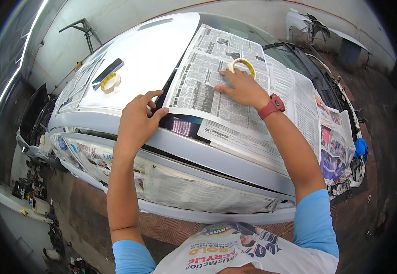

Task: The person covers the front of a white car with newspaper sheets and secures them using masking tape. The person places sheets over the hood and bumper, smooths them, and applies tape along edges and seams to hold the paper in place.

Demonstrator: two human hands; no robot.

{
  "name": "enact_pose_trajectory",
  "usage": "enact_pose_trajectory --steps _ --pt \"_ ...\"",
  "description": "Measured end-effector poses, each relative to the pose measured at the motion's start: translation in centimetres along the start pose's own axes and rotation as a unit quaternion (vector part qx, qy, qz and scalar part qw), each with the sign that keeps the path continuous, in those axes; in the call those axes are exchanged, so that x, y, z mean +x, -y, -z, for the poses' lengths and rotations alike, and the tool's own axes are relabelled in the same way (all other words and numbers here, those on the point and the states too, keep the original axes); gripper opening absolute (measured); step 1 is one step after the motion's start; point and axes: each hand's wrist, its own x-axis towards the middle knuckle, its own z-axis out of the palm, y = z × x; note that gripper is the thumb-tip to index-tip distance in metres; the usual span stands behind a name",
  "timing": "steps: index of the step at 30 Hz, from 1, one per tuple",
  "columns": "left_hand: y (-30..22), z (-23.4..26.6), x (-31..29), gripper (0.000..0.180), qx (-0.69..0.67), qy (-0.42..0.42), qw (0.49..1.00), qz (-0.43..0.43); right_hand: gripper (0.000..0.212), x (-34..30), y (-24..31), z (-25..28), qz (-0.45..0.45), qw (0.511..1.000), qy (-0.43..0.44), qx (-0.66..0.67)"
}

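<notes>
A sheet of newspaper (198, 73) lies over the car's windshield area, its near left corner next to the white roof (157, 50). At that corner is my left hand (137, 118), thumb touching the paper's edge, index finger stretched out apart from it and the other fingers partly curled. My right hand (246, 91) rests on the sheet, thumb and index finger spread on the paper. Its other fingers hold a roll of masking tape (252, 68), partly hidden by the hand. A dark strip of glass (182, 126) shows below the sheet's near edge.
On the roof sit a second masking tape roll (111, 83) and a dark, long flat object (109, 71). More newspaper (198, 189) covers the side windows. Further sheets (333, 141) lie toward the car's front. A metal stand (86, 32) and a loose body panel (299, 23) are by the wall.
</notes>
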Motion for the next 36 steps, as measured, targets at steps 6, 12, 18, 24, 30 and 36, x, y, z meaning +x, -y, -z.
enact_pose_trajectory --steps 6,12,18,24,30,36 --pt "1.7 0.2 0.1 0.049 0.048 -0.007 0.989 -0.136 0.074 -0.1 0.4 0.8 -0.018 1.0 0.009 0.023" --pt "2.0 0.3 1.9 0.016 0.124 -0.017 0.951 -0.284 0.073 -0.2 0.1 1.1 -0.035 0.999 0.018 0.028" --pt "2.1 1.1 1.6 0.013 0.069 -0.06 0.959 -0.27 0.071 -0.9 0.3 1.8 -0.045 0.999 0.025 0.009" --pt "3.4 2.1 -0.5 0.019 0.004 -0.058 0.973 -0.224 0.072 -1.3 2.0 2.4 -0.046 0.999 0.021 0.011" --pt "4.3 1.9 -1.1 0.021 -0.002 -0.037 0.974 -0.224 0.071 -0.1 1.6 1.2 -0.009 1.0 0.007 -0.016" --pt "4.6 1.6 -1.4 0.021 0.009 -0.025 0.971 -0.239 0.073 0.6 2.6 1.2 -0.048 0.999 0.019 0.005"
